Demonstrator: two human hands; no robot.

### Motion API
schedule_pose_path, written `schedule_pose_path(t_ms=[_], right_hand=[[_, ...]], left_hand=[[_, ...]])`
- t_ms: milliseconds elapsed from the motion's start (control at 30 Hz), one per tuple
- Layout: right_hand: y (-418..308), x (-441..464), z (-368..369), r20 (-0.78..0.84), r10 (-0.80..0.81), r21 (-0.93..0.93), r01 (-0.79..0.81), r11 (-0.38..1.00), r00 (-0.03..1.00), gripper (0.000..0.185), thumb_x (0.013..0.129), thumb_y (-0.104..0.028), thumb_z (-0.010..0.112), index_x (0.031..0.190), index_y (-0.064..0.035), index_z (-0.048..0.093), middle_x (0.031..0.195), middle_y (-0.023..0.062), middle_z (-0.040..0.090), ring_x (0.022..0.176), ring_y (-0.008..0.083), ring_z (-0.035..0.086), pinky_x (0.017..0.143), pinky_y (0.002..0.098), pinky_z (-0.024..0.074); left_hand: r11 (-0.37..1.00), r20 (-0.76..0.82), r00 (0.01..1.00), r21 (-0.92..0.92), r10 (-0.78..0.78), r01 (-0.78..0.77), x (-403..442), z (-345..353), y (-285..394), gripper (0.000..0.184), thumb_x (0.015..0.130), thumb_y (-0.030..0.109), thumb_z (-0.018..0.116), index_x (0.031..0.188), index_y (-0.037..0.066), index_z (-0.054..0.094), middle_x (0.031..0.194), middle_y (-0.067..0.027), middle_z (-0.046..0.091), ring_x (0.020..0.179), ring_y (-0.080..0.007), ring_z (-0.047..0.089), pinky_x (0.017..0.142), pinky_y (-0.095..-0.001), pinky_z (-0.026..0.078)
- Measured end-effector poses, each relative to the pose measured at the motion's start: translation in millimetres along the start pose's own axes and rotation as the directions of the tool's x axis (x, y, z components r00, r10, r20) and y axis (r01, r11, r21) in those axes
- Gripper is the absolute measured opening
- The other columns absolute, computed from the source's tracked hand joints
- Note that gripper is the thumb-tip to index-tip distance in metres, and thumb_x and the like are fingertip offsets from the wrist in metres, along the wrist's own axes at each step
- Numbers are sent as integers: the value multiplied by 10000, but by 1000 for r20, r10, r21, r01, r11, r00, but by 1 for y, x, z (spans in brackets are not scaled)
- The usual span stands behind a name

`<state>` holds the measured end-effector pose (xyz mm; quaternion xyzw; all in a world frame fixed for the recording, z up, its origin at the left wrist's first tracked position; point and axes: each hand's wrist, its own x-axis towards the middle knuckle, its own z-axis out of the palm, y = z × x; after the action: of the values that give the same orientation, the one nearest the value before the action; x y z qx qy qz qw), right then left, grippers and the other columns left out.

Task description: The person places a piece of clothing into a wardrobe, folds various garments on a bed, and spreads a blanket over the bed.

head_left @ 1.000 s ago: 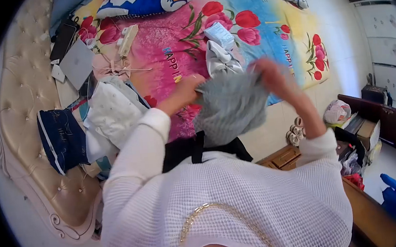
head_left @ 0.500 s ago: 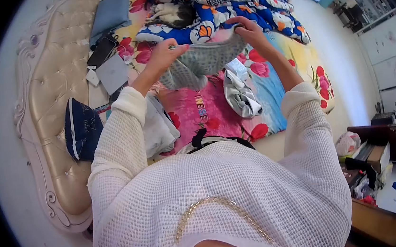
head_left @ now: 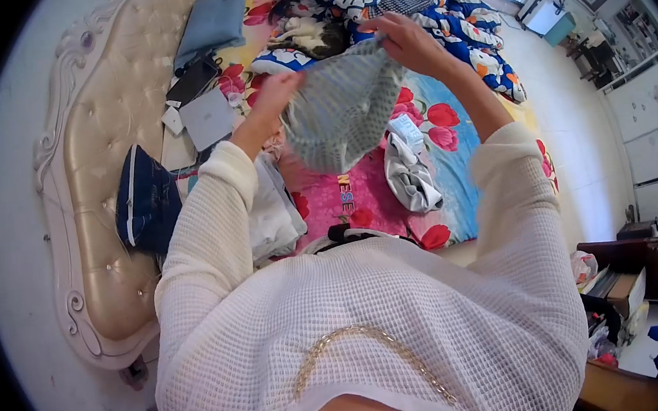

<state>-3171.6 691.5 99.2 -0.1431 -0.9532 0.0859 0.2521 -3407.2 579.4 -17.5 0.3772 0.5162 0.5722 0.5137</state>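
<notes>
A grey-green patterned cloth hangs spread between my two hands above the bed. My left hand is closed on its left upper corner, slightly blurred. At the right upper corner my right hand pinches the cloth. Below and to the right of it, a crumpled silvery-white cloth lies on the flowered sheet, touching a light blue and white packet. White folded clothes lie under my left forearm.
A tufted headboard stands at the left, beside a navy bag, a silver laptop and a blue pillow. A cat lies by the blue patterned quilt. An open wooden box is at the lower right.
The cloth and both hands have moved up and away from my body since the first frame. The view has shifted, showing more of the quilt and the cat.
</notes>
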Motion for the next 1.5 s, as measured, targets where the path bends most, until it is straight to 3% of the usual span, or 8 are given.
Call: schedule_pose_path(t_ms=[100,333,400,633,800,1000,1367,1500], right_hand=[[23,-29,-2,136,100,-252,-63,966,986,469,687,98,423,1093,-123,502,1029,89,502,967,276,491,805,328,406],[103,-55,-14,378,291,54,-335,941,879,321,663,-20,601,979,-79,591,1022,84,594,824,191,567,738,304,455],[64,-40,-24,383,494,56,-554,831,780,231,711,-75,604,940,-53,610,842,57,626,717,147,582,611,274,480],[35,-6,13,100,697,683,-558,471,710,238,829,-137,498,1045,-47,540,873,-8,556,778,67,541,656,218,446],[-9,24,26,-67,357,504,-277,818,932,253,739,-71,567,991,-50,573,853,78,554,766,191,551,691,291,440],[62,-12,5,22,55,-229,-48,972,998,366,702,4,592,1043,-123,562,1044,127,489,971,262,498,838,304,405],[21,-17,-30,542,402,810,-586,-17,738,401,811,-241,567,1176,-97,483,1126,56,509,1000,163,492,879,309,371],[-2,-23,-36,475,282,171,-402,900,834,508,715,-351,664,1123,-83,524,1057,84,550,984,187,510,863,309,379]], left_hand=[[560,-210,855,821,474,-109,0,-23,27,183,777,192,542,814,13,554,702,-123,607,688,-240,596,590,-334,434],[554,-376,893,811,247,188,-10,-52,63,275,753,142,425,1017,69,453,743,-214,588,746,-331,595,684,-421,449],[117,-76,771,993,632,2,6,-71,43,256,750,131,392,981,68,481,777,-219,585,711,-325,602,666,-406,458],[883,-142,990,466,16,53,-3,-31,54,159,779,174,458,889,110,554,662,-56,539,627,-141,571,525,-269,438],[-46,37,965,999,259,-26,-24,2,39,232,764,299,501,751,116,643,796,-118,627,718,-257,609,613,-394,448],[478,-360,924,839,129,260,-5,-72,48,257,765,233,483,862,38,619,819,-167,616,701,-238,625,578,-394,498],[966,198,977,258,-84,31,-37,-60,106,215,785,203,568,931,45,572,741,4,558,574,-68,495,554,-199,394],[754,235,968,620,89,-220,-44,-65,111,232,747,224,641,873,33,598,683,39,544,618,-49,478,587,-213,384]])
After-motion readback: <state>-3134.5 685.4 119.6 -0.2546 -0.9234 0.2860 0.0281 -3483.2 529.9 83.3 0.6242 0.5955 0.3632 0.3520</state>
